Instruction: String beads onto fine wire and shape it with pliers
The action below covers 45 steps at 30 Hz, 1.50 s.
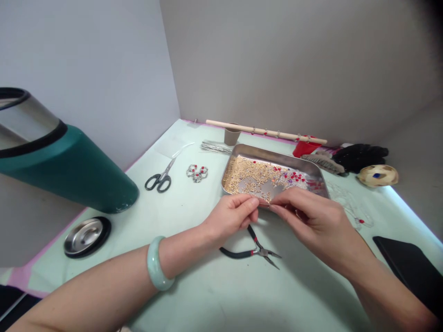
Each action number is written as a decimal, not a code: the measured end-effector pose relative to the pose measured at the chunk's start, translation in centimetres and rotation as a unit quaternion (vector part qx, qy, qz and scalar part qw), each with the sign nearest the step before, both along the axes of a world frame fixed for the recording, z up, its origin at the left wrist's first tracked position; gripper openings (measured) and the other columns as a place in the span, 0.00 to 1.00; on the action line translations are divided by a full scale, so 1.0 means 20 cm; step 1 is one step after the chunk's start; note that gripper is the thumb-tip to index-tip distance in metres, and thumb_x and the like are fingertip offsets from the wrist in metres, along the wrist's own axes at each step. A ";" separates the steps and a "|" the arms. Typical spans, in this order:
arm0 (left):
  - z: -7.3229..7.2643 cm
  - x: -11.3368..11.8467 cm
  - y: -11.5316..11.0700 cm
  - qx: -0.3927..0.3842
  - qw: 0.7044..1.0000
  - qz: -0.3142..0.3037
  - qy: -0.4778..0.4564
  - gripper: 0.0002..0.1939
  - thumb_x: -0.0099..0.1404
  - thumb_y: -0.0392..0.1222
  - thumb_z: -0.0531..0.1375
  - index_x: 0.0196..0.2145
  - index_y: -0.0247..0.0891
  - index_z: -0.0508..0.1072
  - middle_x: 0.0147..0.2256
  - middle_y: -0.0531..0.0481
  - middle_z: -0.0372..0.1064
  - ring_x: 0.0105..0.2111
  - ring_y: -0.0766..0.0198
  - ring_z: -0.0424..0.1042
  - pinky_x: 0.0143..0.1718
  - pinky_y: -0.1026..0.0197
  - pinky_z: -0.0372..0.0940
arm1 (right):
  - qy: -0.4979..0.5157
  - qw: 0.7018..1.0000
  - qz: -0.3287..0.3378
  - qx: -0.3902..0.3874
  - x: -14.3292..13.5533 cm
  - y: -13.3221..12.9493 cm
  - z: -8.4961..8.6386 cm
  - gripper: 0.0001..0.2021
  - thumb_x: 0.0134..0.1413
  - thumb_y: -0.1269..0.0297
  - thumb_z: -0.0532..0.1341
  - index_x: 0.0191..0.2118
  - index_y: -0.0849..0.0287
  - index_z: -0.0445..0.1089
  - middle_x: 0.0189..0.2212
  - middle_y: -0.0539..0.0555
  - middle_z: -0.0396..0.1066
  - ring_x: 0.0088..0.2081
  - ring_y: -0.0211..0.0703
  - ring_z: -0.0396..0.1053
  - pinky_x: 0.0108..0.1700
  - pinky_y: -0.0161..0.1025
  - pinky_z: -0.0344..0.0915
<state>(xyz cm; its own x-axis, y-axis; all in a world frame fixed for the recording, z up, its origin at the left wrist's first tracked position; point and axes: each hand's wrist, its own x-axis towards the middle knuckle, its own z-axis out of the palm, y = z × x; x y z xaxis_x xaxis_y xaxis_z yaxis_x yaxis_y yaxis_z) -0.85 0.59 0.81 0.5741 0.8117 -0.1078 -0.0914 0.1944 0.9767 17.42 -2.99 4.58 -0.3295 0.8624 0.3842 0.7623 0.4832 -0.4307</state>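
My left hand (238, 213) is closed, thumb against fingers, at the near edge of a metal tray (273, 154) of gold, red and clear beads. Facing it, my right hand (308, 216) pinches with thumb and forefinger. Something thin spans the small gap between the fingertips; it looks like a fine wire, but is too small to make out well. Black-handled pliers (263, 252) lie with jaws apart on the table below my hands, one handle partly hidden by my left hand.
Scissors (161, 179) and a beaded wire piece (197, 172) lie left of the tray. A green tumbler (93, 170) and round lid (86, 236) stand further left. Behind are a wooden stick (266, 131) and a cup (231, 135); a black flat object (408, 260) is right.
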 end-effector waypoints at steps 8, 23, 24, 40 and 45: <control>0.03 -0.01 0.01 0.145 0.979 0.018 0.141 0.13 0.66 0.42 0.52 0.28 0.36 0.72 0.22 0.55 0.62 0.24 0.69 0.59 0.28 0.65 0.55 | -0.183 0.968 -0.065 0.156 -0.04 -0.04 -0.02 0.09 0.59 0.73 0.53 0.34 0.56 0.70 0.34 0.55 0.72 0.29 0.41 0.67 0.25 0.37 0.54; 0.01 -0.01 -0.03 0.284 0.929 -0.128 0.201 0.13 0.68 0.39 0.49 0.31 0.35 0.71 0.27 0.51 0.67 0.30 0.66 0.66 0.35 0.63 0.61 | 0.002 0.998 0.002 -0.061 0.05 0.00 0.05 0.07 0.59 0.62 0.58 0.38 0.56 0.72 0.34 0.54 0.71 0.33 0.42 0.68 0.33 0.38 0.62; 0.03 -0.01 -0.02 0.225 0.949 -0.153 0.158 0.12 0.68 0.40 0.49 0.33 0.35 0.71 0.26 0.53 0.66 0.29 0.67 0.65 0.34 0.64 0.61 | 0.053 0.995 -0.040 -0.076 0.08 0.01 0.06 0.08 0.58 0.60 0.58 0.38 0.55 0.72 0.33 0.53 0.72 0.32 0.42 0.68 0.32 0.38 0.62; 0.07 -0.04 -0.03 0.100 0.963 -0.248 0.030 0.16 0.68 0.44 0.52 0.43 0.33 0.74 0.25 0.54 0.59 0.26 0.70 0.58 0.31 0.66 0.59 | 0.350 0.845 0.092 -0.394 0.01 0.01 0.02 0.06 0.54 0.61 0.63 0.30 0.57 0.71 0.23 0.48 0.67 0.23 0.34 0.64 0.27 0.34 0.61; 0.07 -0.04 -0.04 0.178 0.960 -0.203 0.071 0.15 0.68 0.43 0.50 0.37 0.32 0.75 0.24 0.54 0.61 0.26 0.69 0.60 0.31 0.66 0.59 | 0.330 0.868 0.074 -0.364 0.02 0.01 0.02 0.08 0.55 0.60 0.63 0.29 0.57 0.70 0.22 0.47 0.66 0.24 0.34 0.60 0.27 0.33 0.56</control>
